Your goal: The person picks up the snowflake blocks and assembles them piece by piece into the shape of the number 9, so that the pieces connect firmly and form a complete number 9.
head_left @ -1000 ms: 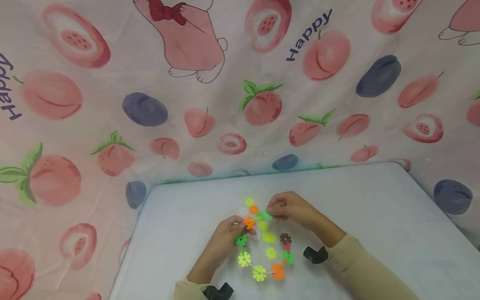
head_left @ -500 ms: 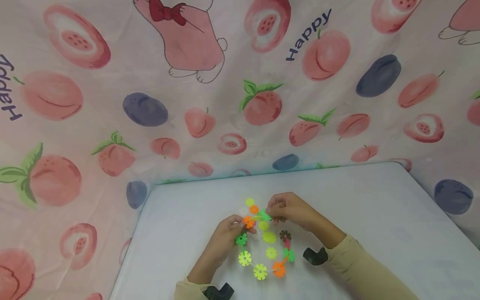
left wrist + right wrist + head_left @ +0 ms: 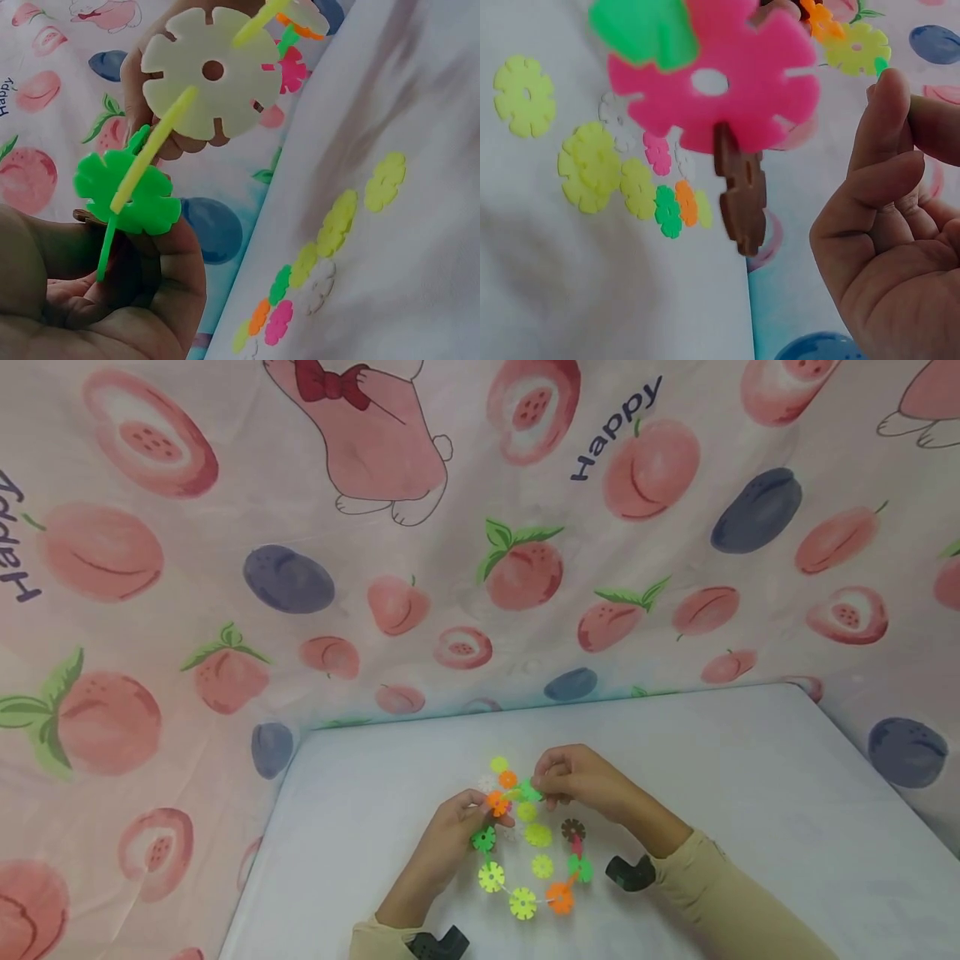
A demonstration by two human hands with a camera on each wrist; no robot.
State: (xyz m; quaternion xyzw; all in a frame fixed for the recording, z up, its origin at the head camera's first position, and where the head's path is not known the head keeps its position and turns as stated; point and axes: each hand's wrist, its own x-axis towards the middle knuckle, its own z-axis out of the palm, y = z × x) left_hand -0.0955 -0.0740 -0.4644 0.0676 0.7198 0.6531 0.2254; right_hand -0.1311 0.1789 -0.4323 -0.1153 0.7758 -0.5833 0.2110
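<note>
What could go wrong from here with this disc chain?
The right hand pinches a green disc on the chain; pressing there might pop another slotted joint apart. The brown disc ends an unheld stretch that could swing or snag. Loose yellow discs lie on the table near the hands and may get knocked.

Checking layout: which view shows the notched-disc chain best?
Head: it shows the notched-disc chain curving from left hand to brown disc. Left wrist: mainly green disc and pale disc. Right wrist: mainly blurred pink disc, brown disc.
</note>
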